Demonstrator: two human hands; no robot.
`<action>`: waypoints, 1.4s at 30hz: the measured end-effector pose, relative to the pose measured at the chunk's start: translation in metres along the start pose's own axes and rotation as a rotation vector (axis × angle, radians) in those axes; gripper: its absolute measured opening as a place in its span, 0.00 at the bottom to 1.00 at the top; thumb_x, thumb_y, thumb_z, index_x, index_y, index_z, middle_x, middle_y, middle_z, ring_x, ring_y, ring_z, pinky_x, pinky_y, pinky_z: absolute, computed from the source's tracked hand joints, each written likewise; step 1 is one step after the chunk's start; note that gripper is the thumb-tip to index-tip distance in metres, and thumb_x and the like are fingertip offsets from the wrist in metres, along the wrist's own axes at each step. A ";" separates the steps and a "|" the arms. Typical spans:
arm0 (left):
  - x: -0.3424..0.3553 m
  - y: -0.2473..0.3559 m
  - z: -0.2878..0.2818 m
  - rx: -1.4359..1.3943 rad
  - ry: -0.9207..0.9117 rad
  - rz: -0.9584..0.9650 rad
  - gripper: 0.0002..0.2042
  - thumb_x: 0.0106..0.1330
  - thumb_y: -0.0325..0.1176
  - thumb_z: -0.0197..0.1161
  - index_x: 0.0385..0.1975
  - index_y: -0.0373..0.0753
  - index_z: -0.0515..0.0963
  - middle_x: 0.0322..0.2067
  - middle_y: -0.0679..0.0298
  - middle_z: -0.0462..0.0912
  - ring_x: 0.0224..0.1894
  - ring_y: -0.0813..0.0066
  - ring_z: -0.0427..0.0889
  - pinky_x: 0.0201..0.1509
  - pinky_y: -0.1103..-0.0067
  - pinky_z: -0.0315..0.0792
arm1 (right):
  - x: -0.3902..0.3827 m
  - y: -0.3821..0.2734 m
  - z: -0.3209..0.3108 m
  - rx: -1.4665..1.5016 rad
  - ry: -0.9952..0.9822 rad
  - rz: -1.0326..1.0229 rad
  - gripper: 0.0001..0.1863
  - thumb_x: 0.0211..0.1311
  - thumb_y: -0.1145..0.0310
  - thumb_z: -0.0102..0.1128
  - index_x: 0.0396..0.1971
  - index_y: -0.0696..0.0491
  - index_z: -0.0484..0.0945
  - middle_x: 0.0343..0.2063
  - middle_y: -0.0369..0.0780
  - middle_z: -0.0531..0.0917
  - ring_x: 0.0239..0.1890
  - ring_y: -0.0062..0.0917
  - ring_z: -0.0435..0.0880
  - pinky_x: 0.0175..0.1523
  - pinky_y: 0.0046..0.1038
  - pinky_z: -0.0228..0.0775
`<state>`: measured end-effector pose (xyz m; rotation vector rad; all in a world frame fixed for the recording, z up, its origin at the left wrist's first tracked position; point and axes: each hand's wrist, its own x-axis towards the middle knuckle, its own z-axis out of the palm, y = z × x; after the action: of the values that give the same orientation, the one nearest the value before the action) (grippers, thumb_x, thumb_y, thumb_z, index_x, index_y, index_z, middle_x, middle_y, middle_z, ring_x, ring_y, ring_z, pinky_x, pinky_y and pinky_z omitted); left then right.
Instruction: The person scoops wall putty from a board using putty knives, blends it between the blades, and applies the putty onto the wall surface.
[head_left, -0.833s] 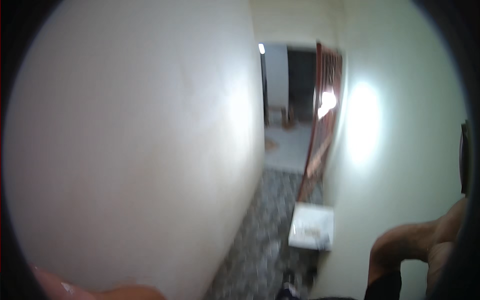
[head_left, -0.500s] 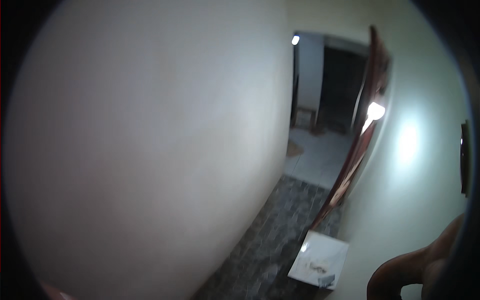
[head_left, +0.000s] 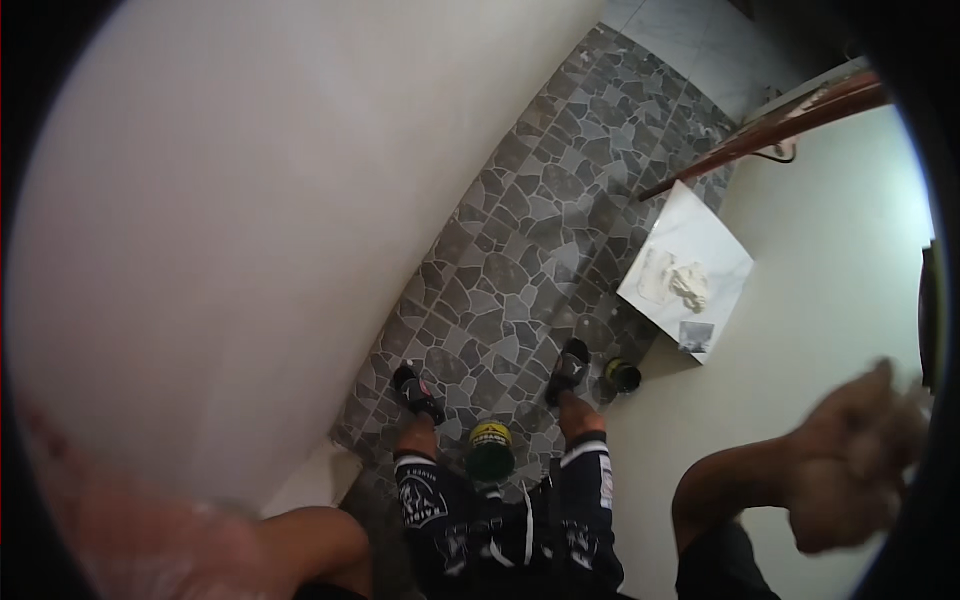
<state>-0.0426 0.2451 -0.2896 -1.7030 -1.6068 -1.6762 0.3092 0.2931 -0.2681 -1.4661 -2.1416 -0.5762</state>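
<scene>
My left hand [head_left: 150, 535] is at the lower left, close to the pale wall [head_left: 230, 250]; motion smears its fingers. My right hand [head_left: 850, 460] is raised at the right, bent at the wrist in front of the other wall. Its fingers look partly curled but are blurred, and I can make out nothing held. Below it, a white marbled tile [head_left: 720, 240] bears a mound of off-white paste [head_left: 688, 287] and a small grey flat piece [head_left: 696, 336]. Between my legs stands a green tin with a yellow band [head_left: 490, 450].
A smaller dark tin [head_left: 622, 375] stands beside my right foot. My sandalled feet are on the grey stone-patterned floor [head_left: 520, 230]. A red-brown door edge [head_left: 770, 140] juts out beyond the tile. Dark wood [head_left: 928, 310] sits at the right edge.
My view has swung downward, bringing my legs, the floor and the tins into sight. Both hands now show more; the right arm has come up at the right.
</scene>
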 end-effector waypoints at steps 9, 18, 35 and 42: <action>-0.499 -0.150 0.236 0.004 -1.516 -0.787 0.15 0.54 0.36 0.66 0.40 0.39 0.77 0.38 0.51 0.82 0.41 0.50 0.81 0.44 0.61 0.74 | -0.225 -0.066 0.380 0.968 -0.625 0.649 0.11 0.59 0.77 0.58 0.43 0.57 0.76 0.34 0.41 0.80 0.29 0.26 0.81 0.34 0.28 0.74; -0.834 -0.107 0.156 0.015 -1.795 -0.078 0.08 0.53 0.38 0.61 0.28 0.42 0.81 0.27 0.56 0.81 0.29 0.56 0.81 0.34 0.56 0.72 | -0.319 -0.076 0.435 0.900 -1.030 0.103 0.17 0.56 0.70 0.62 0.45 0.59 0.74 0.37 0.46 0.78 0.35 0.41 0.82 0.37 0.36 0.76; -0.838 -0.168 0.246 -0.377 -1.961 -0.066 0.09 0.55 0.38 0.62 0.30 0.40 0.81 0.30 0.55 0.82 0.33 0.56 0.82 0.38 0.59 0.73 | -0.277 -0.069 0.498 0.703 -0.726 -0.177 0.10 0.56 0.69 0.58 0.32 0.58 0.72 0.30 0.47 0.76 0.35 0.40 0.82 0.35 0.38 0.77; -0.815 -0.194 0.289 -0.638 -2.076 -0.076 0.10 0.56 0.38 0.62 0.31 0.39 0.81 0.31 0.54 0.83 0.34 0.56 0.83 0.39 0.60 0.74 | -0.274 -0.069 0.502 0.700 -0.614 -0.170 0.12 0.58 0.65 0.58 0.35 0.58 0.72 0.32 0.48 0.77 0.34 0.43 0.81 0.36 0.41 0.76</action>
<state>0.1831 0.1371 -1.1397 -4.1634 -1.2646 0.4245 0.2551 0.3615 -0.8376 -1.1351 -2.5403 0.6196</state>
